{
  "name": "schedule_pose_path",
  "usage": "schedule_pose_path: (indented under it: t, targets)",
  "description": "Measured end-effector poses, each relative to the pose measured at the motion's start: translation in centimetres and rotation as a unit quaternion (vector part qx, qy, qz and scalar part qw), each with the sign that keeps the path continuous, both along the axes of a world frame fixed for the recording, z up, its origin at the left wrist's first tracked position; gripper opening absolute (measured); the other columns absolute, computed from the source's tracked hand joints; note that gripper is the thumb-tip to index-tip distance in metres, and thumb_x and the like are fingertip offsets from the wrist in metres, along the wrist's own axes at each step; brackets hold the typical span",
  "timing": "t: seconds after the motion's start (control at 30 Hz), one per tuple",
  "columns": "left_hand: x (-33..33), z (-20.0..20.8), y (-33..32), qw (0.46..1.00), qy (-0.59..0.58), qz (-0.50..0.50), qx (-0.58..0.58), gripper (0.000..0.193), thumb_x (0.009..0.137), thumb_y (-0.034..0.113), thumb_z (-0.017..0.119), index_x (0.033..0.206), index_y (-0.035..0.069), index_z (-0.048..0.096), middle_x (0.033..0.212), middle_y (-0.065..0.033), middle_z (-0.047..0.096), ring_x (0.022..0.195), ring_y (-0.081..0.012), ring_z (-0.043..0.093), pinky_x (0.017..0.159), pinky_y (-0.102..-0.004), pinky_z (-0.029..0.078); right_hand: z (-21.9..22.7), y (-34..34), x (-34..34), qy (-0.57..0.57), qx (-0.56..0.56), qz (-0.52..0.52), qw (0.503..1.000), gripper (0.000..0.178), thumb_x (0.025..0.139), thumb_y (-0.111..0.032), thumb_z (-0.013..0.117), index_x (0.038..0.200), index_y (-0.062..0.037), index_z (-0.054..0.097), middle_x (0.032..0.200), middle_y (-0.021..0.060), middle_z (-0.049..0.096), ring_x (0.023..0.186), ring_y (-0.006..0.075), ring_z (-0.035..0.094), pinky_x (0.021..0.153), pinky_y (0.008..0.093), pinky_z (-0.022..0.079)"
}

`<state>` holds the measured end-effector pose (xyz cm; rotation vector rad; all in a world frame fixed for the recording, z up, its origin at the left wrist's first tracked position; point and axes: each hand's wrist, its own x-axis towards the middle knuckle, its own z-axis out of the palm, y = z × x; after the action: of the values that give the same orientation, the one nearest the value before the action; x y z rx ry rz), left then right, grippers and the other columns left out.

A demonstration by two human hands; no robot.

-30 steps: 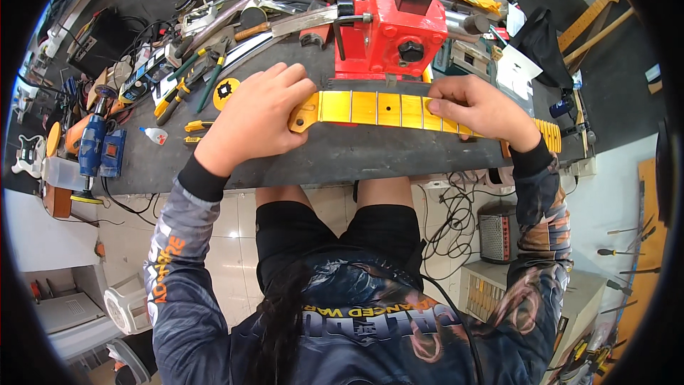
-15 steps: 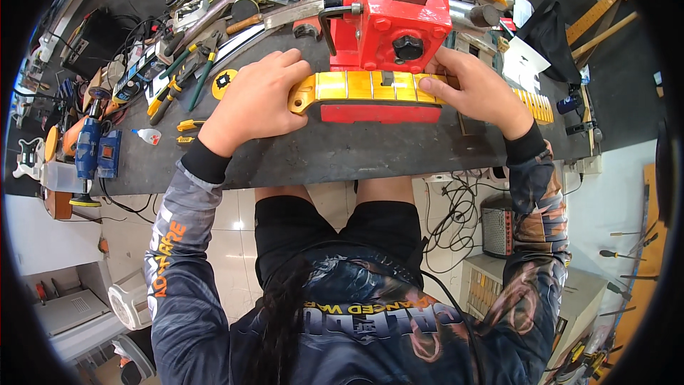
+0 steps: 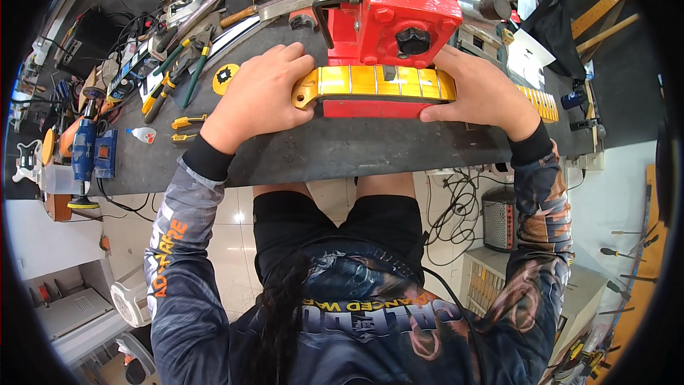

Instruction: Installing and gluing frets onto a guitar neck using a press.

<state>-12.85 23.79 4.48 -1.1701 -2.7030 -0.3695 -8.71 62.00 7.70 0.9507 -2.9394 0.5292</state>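
A yellow guitar neck point(image 3: 356, 80), its frets upward, lies across a red block point(image 3: 370, 109) at the base of a red press point(image 3: 406, 11). A small dark piece point(image 3: 389, 73) under the press meets the fretboard's far edge. My left hand point(image 3: 260, 96) is closed around the neck's left end, beside a part with a hole in it. Over on the right, my right hand point(image 3: 488, 93) grips the neck from above, its thumb at the near side by the red block. More of the fretted neck point(image 3: 538, 103) shows beyond that wrist.
Pliers point(image 3: 196, 75), a small glue bottle point(image 3: 144, 135) and a yellow disc point(image 3: 224, 78) lie left on the dark bench point(image 3: 320, 153). A blue rotary tool point(image 3: 84, 150) stands farther left. White paper point(image 3: 529, 53) is at right; a coiled cable point(image 3: 459, 217) is on the floor.
My right thumb has moved from the top of the fretboard down to its near side. The neck has tilted or shifted slightly, and the view has moved a little.
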Motion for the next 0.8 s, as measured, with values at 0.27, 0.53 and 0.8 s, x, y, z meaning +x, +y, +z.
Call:
schedule_pose_path:
  t: [0.27, 0.53, 0.8]
  targets:
    - [0.1, 0.0, 0.3, 1.000, 0.003, -0.008, 0.019, 0.039, 0.075, 0.021, 0.084, 0.106, 0.006, 0.068, 0.108, -0.0104, 0.064, 0.107, -0.0362, 0.067, 0.088, -0.0499, 0.058, 1.7, 6.5, -4.4, -0.304, -0.367, -0.052, 0.878, 0.050, 0.122, -0.041, 0.051, 0.140, 0.0011, 0.072, 0.130, 0.0137, 0.082, 0.119, 0.0245, 0.078, 0.107, 0.0397, 0.061]
    - [0.1, -0.3, 0.1, 0.999, 0.014, -0.018, 0.031, 0.039, 0.073, 0.021, 0.084, 0.106, 0.006, 0.068, 0.108, -0.0099, 0.066, 0.107, -0.0361, 0.067, 0.088, -0.0498, 0.058, 6.3, 1.8, -8.4, -0.229, -0.414, -0.243, 0.847, 0.059, 0.116, -0.055, 0.064, 0.157, -0.0127, 0.070, 0.139, 0.0074, 0.080, 0.120, 0.0147, 0.078, 0.110, 0.0345, 0.060]
    - [0.1, -0.8, -0.4, 0.998, 0.031, -0.023, 0.045, 0.039, 0.074, 0.022, 0.083, 0.107, 0.006, 0.070, 0.107, -0.0105, 0.069, 0.105, -0.0365, 0.069, 0.088, -0.0503, 0.059, 19.3, -7.5, 0.0, 0.186, -0.305, -0.156, 0.921, 0.045, 0.123, -0.047, 0.054, 0.123, -0.0053, 0.071, 0.103, 0.0038, 0.076, 0.097, 0.0180, 0.076, 0.096, 0.0385, 0.061]
